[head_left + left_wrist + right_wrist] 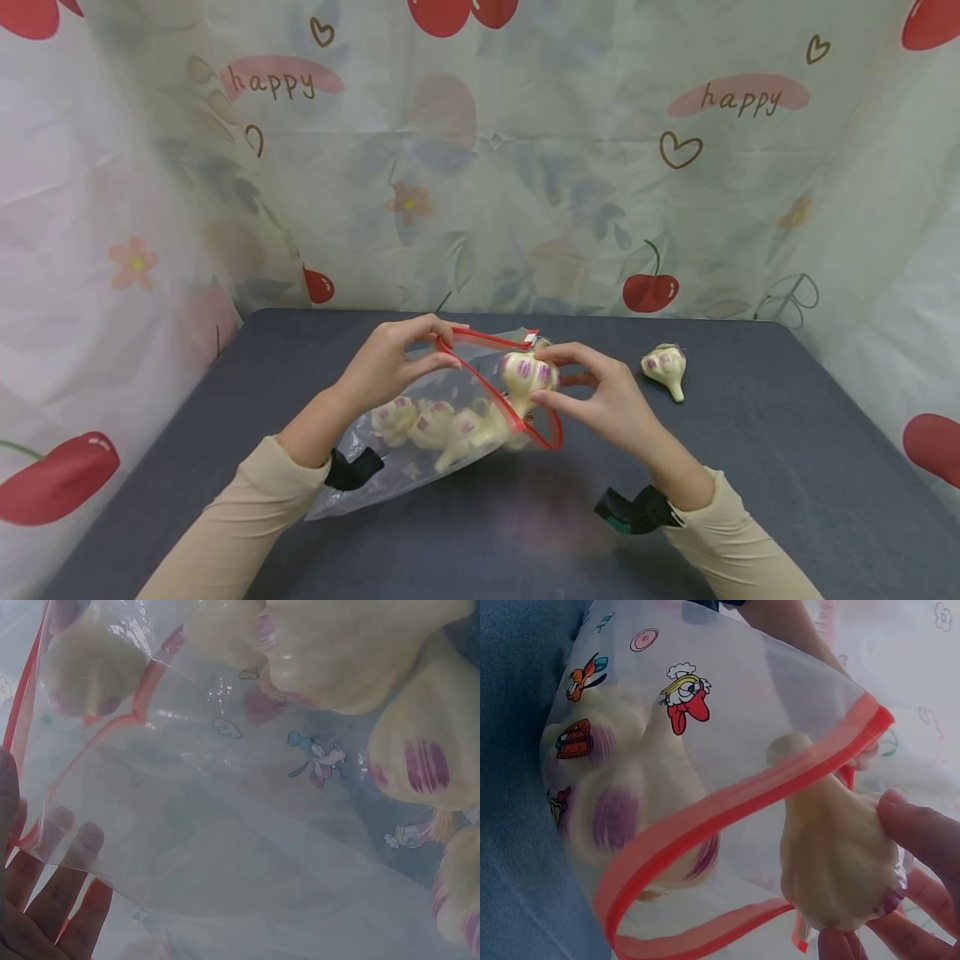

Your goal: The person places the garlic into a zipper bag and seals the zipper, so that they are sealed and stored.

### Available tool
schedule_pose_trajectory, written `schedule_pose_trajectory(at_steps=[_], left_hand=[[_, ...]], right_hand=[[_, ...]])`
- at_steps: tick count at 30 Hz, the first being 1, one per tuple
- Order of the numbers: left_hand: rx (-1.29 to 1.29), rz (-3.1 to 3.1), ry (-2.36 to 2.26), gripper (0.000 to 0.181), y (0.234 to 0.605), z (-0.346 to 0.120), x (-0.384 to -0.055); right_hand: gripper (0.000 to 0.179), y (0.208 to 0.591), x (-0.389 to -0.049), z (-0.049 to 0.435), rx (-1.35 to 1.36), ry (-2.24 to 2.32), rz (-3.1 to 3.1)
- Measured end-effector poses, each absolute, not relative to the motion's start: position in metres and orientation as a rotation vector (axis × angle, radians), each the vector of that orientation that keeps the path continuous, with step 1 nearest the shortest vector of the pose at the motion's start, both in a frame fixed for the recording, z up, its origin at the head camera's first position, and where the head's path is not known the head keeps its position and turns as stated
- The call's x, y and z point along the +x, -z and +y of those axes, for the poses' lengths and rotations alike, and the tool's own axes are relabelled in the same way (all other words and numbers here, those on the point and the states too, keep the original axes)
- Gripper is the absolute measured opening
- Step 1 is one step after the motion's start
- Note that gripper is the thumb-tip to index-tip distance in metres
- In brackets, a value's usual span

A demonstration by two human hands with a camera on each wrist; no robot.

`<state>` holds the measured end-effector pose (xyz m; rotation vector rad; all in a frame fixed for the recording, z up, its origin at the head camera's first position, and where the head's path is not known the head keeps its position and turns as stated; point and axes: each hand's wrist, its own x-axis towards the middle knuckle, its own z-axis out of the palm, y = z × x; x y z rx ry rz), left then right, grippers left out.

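A clear zip bag (pixel 427 482) with red edging lies tilted on the table, its mouth spread toward the right. My left hand (pixel 401 354) pinches the red rim (pixel 489 337) at the upper left of the mouth. In my right hand (pixel 603 396) a garlic bulb (pixel 832 855) is held by fingers and thumb, its stem end inside the opening. Several garlic bulbs (pixel 431 425) with purple streaks rest inside the bag; the left wrist view shows one garlic bulb (pixel 427 742) close through the plastic. Cartoon prints (pixel 686 697) mark the bag.
One more garlic bulb (pixel 664 369) lies on the dark table (pixel 750 467) to the right of my right hand. A patterned curtain (pixel 495 192) stands behind and on both sides. A thin looped cord (pixel 795 298) sits at the back right corner.
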<state>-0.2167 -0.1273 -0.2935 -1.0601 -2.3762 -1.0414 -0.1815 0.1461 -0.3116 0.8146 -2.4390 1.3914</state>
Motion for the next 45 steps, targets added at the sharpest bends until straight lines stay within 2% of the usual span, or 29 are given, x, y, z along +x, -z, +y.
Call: schedule_pose_trajectory(at_steps=[33, 45], left_hand=[[-1.076, -2.374, 1.013, 0.021, 0.293, -0.126, -0.216], [-1.081, -2.379, 1.068, 0.021, 0.292, -0.127, -0.216]], right_hand=[[0.035, 0.319, -0.189, 0.111, 0.867, -1.561, -2.484], [0.026, 0.317, -0.186, 0.116, 0.856, -1.461, -2.562]])
